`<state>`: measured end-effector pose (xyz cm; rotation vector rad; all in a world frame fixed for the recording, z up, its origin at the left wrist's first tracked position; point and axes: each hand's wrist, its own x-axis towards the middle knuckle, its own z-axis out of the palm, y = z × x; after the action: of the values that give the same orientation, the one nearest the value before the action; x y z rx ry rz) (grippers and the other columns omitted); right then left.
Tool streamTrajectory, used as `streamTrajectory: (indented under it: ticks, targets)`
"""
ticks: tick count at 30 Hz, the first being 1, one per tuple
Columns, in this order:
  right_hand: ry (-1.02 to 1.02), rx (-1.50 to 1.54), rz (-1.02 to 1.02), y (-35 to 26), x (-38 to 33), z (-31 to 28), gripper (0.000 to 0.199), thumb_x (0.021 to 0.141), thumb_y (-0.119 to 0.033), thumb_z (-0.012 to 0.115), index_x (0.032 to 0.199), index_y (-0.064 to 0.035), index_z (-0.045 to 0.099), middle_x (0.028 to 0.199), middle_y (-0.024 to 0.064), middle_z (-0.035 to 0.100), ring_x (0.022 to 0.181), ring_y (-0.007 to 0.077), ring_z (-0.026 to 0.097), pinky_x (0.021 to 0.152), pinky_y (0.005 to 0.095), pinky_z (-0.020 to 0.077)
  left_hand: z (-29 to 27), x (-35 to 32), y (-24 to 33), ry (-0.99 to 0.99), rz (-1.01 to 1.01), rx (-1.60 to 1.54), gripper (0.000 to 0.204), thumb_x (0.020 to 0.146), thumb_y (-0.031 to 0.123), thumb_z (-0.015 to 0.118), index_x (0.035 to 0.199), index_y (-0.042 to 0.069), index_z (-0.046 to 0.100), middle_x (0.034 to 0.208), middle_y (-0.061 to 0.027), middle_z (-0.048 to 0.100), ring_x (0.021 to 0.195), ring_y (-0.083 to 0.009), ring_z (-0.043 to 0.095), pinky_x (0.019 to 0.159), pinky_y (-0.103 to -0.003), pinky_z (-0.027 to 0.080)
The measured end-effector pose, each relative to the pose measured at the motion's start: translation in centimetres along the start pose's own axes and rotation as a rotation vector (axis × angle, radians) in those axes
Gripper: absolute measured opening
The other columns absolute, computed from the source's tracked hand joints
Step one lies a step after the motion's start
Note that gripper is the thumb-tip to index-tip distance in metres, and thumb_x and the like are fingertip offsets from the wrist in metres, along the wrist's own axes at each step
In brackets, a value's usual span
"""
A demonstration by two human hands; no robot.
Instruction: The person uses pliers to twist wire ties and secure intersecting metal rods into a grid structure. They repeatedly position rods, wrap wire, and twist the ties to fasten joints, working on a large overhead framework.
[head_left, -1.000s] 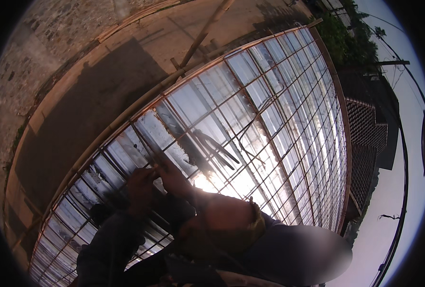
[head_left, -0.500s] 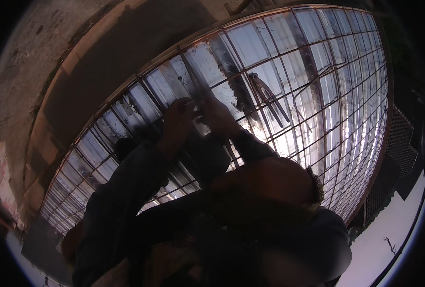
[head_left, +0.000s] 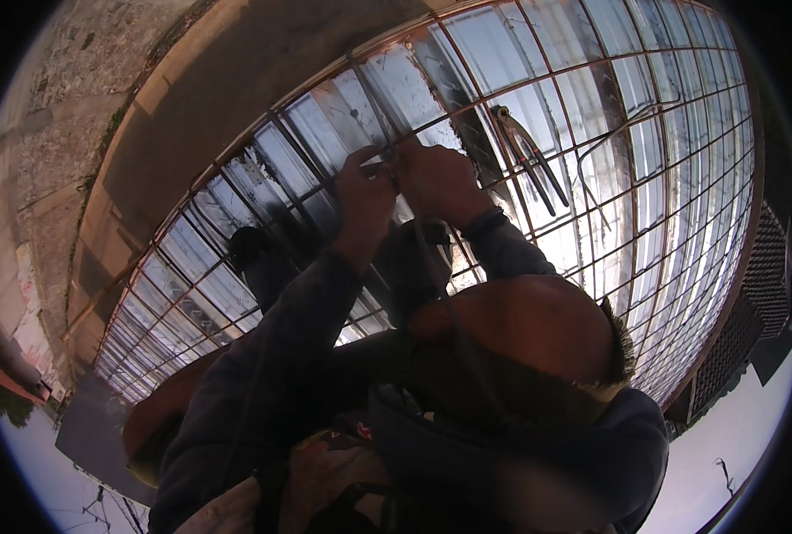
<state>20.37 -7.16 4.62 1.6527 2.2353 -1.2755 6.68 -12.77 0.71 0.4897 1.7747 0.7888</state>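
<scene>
My left hand and my right hand meet over the rusty rebar grid, close to a bar crossing. Both have curled fingers, the tips nearly touching. A thin, blurred strand that looks like tie wire runs from under my right fingers back toward my body. What my left fingers pinch is too small and dark to make out. To the right of my right hand, a pair of pincers with long dark handles lies on the grid, jaws pointing away.
Ribbed shiny metal decking lies beneath the grid. Bent lengths of wire rest on the bars at the right. My bent knee and dark boot are below my hands. Bare concrete ground lies beyond the grid's left edge.
The whole view has shifted, so the grid, pincers and hands all appear higher and farther right. My hands stay together at about the same spot on the grid. The thin strand now shows more plainly.
</scene>
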Motion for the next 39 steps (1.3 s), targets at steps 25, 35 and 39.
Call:
streamTrajectory:
  ticks: [25, 35, 39]
  targets:
    - [0.027, 0.826, 0.0, 3.8, 0.9, 3.1, 0.032, 0.112, -0.032, 0.057, 0.118, -0.0022, 0.067, 0.086, 0.0122, 0.068, 0.081, 0.0274, 0.068, 0.076, 0.0421, 0.0526, 0.5, 1.6, 0.7, 0.099, 0.355, 0.565, 0.031, 0.096, 0.02, 0.068, 0.12, 0.005, 0.082, 0.083, -0.017, 0.079, 0.076, -0.0269, 0.077, 0.074, -0.039, 0.058]
    - [0.187, 0.228, 0.138, 3.6, -0.5, 3.4, 0.034, 0.104, -0.039, 0.058, 0.115, -0.0111, 0.074, 0.097, 0.0219, 0.077, 0.095, 0.0461, 0.074, 0.085, 0.0585, 0.0588, -2.0, 3.3, 3.7, -0.139, 0.345, 0.821, 0.043, 0.095, 0.042, 0.078, 0.118, 0.006, 0.082, 0.09, -0.0196, 0.08, 0.087, -0.0355, 0.079, 0.081, -0.044, 0.06]
    - [0.102, 0.146, 0.215, 2.9, 0.0, 2.9, 0.037, 0.102, -0.042, 0.06, 0.108, -0.0085, 0.076, 0.095, 0.0222, 0.077, 0.092, 0.0456, 0.076, 0.086, 0.0568, 0.0605, -1.7, 3.3, 4.6, -0.158, 0.386, 0.905, 0.046, 0.094, 0.047, 0.078, 0.117, 0.007, 0.082, 0.095, -0.0198, 0.081, 0.093, -0.0376, 0.079, 0.085, -0.045, 0.061]
